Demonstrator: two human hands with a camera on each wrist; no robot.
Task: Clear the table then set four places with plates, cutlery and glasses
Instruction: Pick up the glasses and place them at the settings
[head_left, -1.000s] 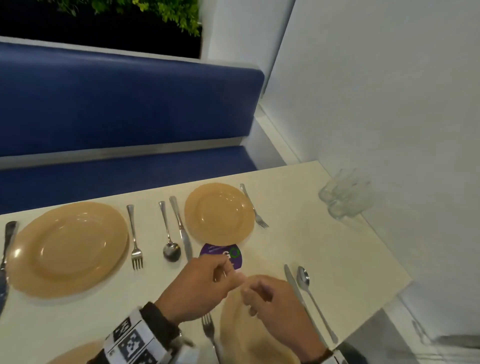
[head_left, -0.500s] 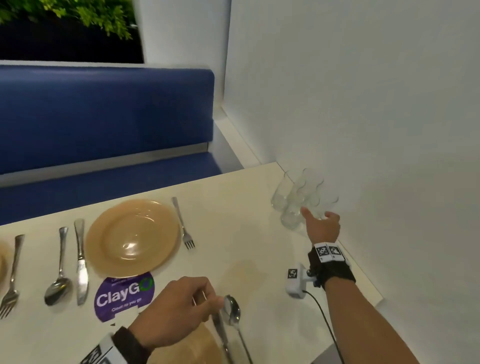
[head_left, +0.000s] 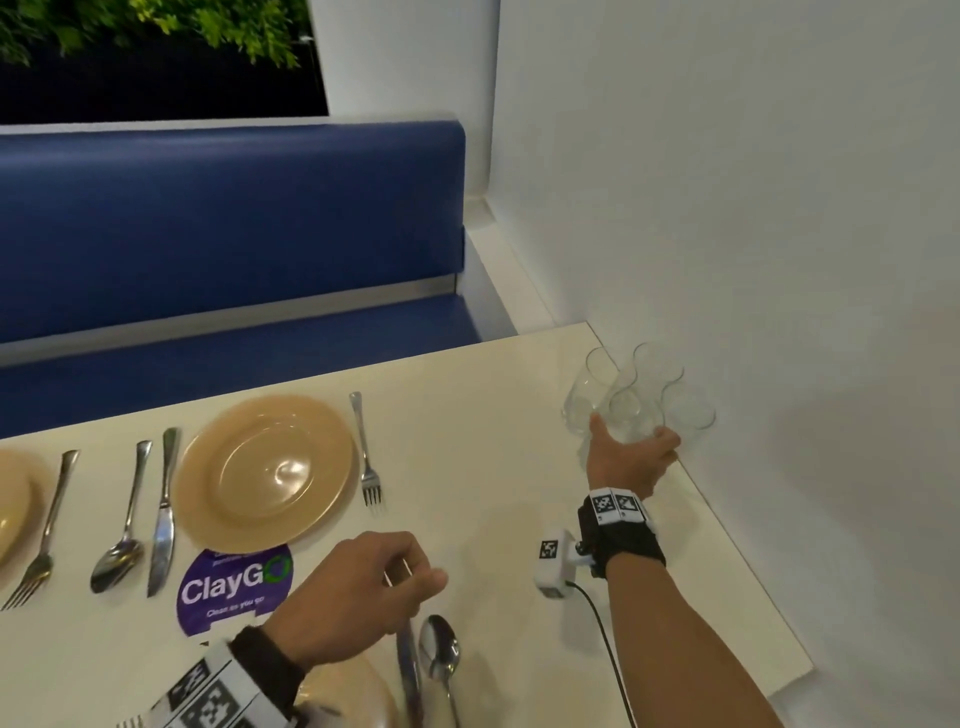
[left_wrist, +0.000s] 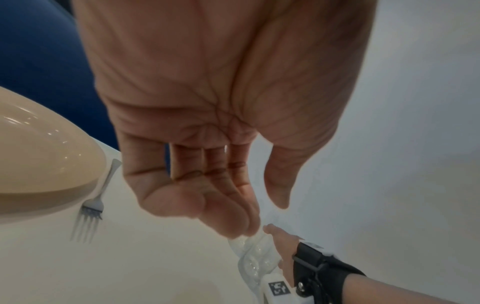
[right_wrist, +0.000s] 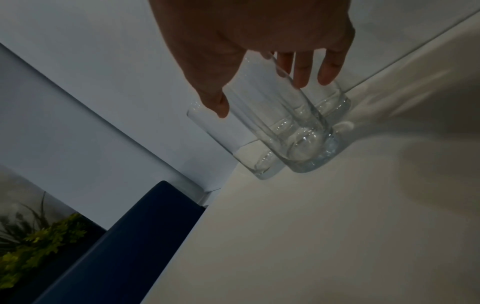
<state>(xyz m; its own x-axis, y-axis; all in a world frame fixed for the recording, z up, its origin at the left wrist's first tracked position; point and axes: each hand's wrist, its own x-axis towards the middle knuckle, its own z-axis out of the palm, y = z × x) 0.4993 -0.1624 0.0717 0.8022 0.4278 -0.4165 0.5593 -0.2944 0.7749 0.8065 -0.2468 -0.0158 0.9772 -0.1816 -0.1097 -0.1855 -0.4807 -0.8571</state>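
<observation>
Glasses (head_left: 631, 400) by the wall look rigid, slick and breakable; right hand (head_left: 631, 457) wraps one mid-wall, left hand (head_left: 363, 587) hangs loosely curled, holding nothing.

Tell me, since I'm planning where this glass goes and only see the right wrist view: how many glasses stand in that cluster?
Observer: Four clear glass tumblers stand clustered at the cream table corner by the white wall. The right hand has its grip on the nearest tumbler.
Operator: Does any place have a glass yet?
Observer: None that I see. The round tan plate across has only a steel fork, steel knife and steel spoon beside it.
Operator: Is the left hand free?
Observer: Yes, the left hand is over the near setting's knife, holding nothing.
</observation>
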